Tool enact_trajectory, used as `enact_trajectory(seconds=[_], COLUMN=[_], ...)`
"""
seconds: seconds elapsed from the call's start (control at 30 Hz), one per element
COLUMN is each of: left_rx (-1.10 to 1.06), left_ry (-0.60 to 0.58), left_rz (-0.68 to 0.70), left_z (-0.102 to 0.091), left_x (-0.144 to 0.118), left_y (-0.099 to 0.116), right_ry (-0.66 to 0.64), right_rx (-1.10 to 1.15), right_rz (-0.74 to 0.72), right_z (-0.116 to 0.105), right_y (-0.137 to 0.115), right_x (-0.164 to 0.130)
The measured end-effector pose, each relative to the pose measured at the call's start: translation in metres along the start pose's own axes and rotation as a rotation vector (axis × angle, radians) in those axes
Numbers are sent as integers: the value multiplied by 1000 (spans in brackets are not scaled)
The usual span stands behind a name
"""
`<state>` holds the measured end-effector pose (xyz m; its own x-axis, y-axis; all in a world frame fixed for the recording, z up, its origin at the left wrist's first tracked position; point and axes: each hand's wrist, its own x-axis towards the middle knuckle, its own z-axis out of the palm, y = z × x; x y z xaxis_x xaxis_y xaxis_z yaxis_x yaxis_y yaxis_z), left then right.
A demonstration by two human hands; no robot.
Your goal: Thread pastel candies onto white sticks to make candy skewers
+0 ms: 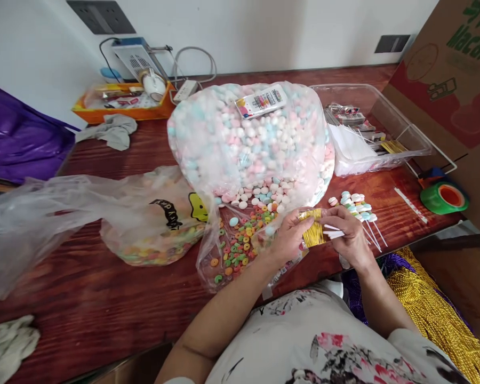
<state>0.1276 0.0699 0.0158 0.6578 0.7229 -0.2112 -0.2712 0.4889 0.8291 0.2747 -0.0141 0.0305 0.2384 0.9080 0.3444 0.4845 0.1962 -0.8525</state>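
You sit or stand at a dark red, wood-grained desk (144,304), looking down at your two bare hands, which meet just above its near edge, right of centre. Your left hand (288,238) is closed around one side of a bundle of gold ties (315,232), thumb across its front. Your right hand (351,234) is closed on a few short white sticks (334,233), its fingertips reaching the bundle's right edge, so the two hands are nearly touching. Just beyond your right hand, a small cluster of pastel candies on white sticks (355,201) lies on the desk. Beyond your left hand spreads a large clear bag of pink, white and blue candies (256,144), with a printed white packet (261,102) lying on top; colourful ring-shaped pieces (240,245) lie at its near end. To the left is a second, cloudy plastic bag (144,213) with similar rings inside. At the far right stand a clear plastic bin (418,143) and a green tape roll (440,200); at the back left is an orange tray (124,113) of small items, a gray cloth (114,130) beside it.
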Motion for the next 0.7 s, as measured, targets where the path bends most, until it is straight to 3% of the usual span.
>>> enact_trajectory(seconds=[0.07,0.2,0.33,0.57,0.7], left_rx=[121,493,691,310,209], left_ry=[27,-20,-65,-64,-45], left_rz=[41,104,227,104,72], left_z=[-9,-14,-3,-1,2], left_x=[-4,-14,-21,-7,-3], left_y=[3,18,31,38,44], right_ry=[-14,116,-34,-21,76], right_rx=[119,402,414,519,547], right_rz=[89,302,310,357,375], right_z=[-6,-6,3,6,-5], right_y=[2,4,-5,-10,0], right_x=[0,4,13,24,45])
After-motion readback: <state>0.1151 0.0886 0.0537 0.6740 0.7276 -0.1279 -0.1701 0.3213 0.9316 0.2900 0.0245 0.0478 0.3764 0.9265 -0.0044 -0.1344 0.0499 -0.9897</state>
